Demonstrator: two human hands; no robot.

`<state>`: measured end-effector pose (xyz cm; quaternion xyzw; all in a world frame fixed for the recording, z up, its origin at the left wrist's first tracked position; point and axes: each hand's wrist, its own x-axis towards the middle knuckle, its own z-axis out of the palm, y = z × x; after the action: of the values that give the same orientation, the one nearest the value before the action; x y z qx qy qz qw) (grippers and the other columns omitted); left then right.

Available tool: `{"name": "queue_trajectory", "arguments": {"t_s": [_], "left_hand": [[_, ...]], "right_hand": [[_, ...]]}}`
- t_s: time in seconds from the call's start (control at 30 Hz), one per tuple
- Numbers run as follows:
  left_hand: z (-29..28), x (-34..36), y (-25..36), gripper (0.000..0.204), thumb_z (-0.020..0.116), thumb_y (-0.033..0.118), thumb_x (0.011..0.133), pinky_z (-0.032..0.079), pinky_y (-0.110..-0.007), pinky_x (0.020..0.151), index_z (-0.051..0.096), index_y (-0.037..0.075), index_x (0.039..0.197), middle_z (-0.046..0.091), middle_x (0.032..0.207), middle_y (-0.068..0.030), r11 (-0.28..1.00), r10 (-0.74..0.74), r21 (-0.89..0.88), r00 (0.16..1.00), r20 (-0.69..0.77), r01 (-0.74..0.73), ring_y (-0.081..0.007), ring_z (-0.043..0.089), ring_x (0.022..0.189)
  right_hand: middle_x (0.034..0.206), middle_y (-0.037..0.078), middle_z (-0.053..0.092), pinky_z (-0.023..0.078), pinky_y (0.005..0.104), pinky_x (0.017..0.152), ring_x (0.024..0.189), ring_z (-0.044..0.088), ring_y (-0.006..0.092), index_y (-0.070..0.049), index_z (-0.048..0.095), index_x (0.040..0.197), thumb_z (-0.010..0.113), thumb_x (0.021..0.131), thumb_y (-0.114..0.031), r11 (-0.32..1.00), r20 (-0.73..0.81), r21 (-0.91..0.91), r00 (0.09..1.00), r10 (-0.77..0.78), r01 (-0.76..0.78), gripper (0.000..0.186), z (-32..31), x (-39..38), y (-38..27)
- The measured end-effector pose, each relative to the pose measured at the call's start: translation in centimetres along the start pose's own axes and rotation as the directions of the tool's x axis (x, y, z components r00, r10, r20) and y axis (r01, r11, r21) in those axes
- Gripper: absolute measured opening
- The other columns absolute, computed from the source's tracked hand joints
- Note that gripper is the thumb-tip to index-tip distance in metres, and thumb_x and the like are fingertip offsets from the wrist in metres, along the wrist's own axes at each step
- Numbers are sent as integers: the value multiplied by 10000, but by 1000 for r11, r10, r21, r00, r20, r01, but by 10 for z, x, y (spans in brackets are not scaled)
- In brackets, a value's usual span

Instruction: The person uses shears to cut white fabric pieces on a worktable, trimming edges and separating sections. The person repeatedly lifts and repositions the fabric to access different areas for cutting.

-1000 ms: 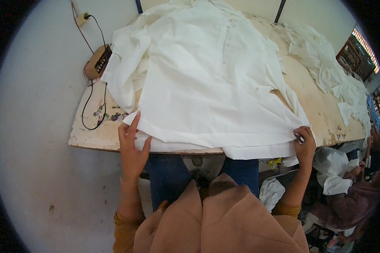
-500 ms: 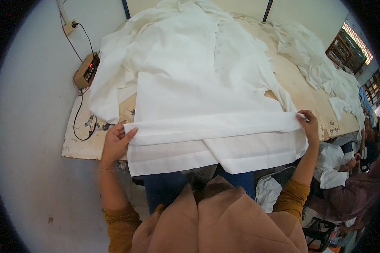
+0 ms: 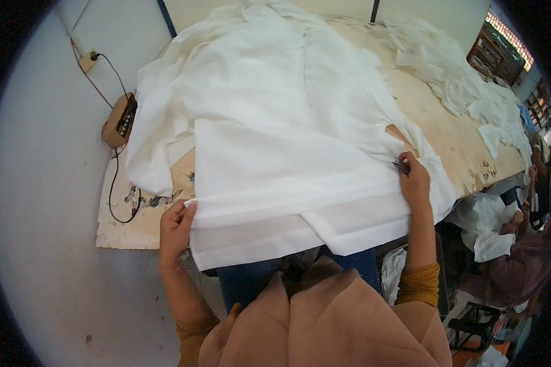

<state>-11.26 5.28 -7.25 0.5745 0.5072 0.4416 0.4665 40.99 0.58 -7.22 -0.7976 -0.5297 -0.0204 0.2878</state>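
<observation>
A white long-sleeved shirt (image 3: 257, 159) lies spread over the table, its lower part towards me and its hem hanging over the front edge. My left hand (image 3: 175, 233) pinches the left side edge of the shirt near the hem between thumb and fingers. On the right, my right hand (image 3: 415, 182) rests on the cloth with its fingers closed round small dark thread snips (image 3: 401, 166), whose pointed tips stick out to the left. The hem shows a folded band, with a slanting flap near its middle.
More white garments (image 3: 434, 67) lie heaped at the back right of the table (image 3: 465, 153). A brown control box (image 3: 120, 120) with a cable hangs by the left wall, below a socket (image 3: 89, 60). To the right, another person (image 3: 514, 269) handles white cloth.
My right hand has left the fabric's right edge and moved inward to the left. The lifted fold across the shirt now lies flatter. My left hand still pinches the left edge, slightly lower in view.
</observation>
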Motion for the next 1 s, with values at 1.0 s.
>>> {"name": "queue_trajectory", "arguments": {"t_s": [1.0], "left_hand": [[24, -39, 29, 124, 544, 75, 978, 466, -290, 756, 591, -20, 913, 593, 803, -83, 915, 402, 5, 913, 74, -404, -170, 587, 810]], "right_hand": [[713, 169, 630, 435, 447, 650, 693, 621, 355, -58, 510, 1167, 540, 982, -360, 786, 457, 499, 659, -597, 365, 355, 34, -93, -219]]}}
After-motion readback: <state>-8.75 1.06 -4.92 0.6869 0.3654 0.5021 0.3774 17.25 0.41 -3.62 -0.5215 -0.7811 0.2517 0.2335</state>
